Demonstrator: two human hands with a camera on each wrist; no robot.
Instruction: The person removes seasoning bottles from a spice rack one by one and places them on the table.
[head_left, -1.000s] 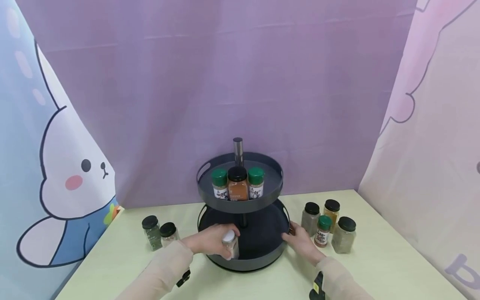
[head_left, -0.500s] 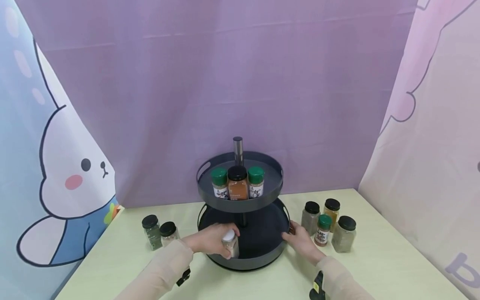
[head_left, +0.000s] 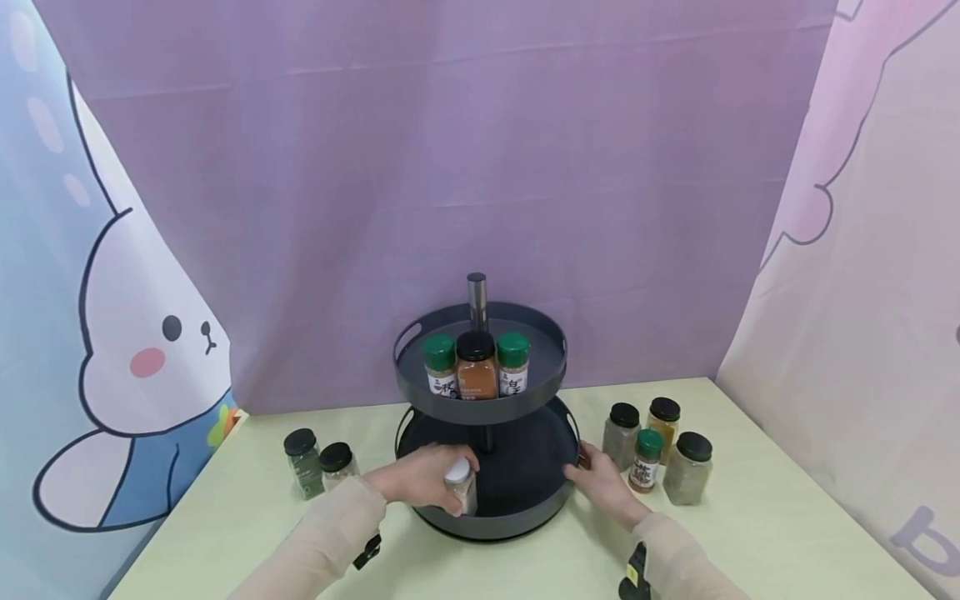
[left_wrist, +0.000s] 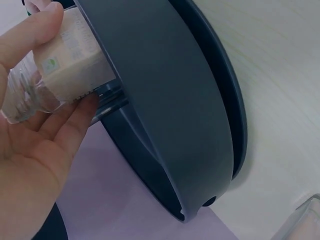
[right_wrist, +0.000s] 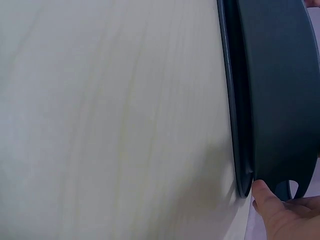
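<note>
My left hand grips a clear spice jar with a white lid and pale contents, thumb on one side and fingers on the other. In the left wrist view the jar is partly behind the wall of the rack's lower tray. The dark grey two-tier round rack stands mid-table. Beside its right edge, my right hand holds the lower tray's rim near the handle cutout; its thumb lies against the outer wall in the right wrist view. Some of its fingers are hidden.
On the upper tier stand two green-capped jars flanking an orange-brown, black-lidded jar. Two black-lidded jars stand on the table at left, one partly behind the left arm. Several jars are grouped at right. A purple curtain hangs behind.
</note>
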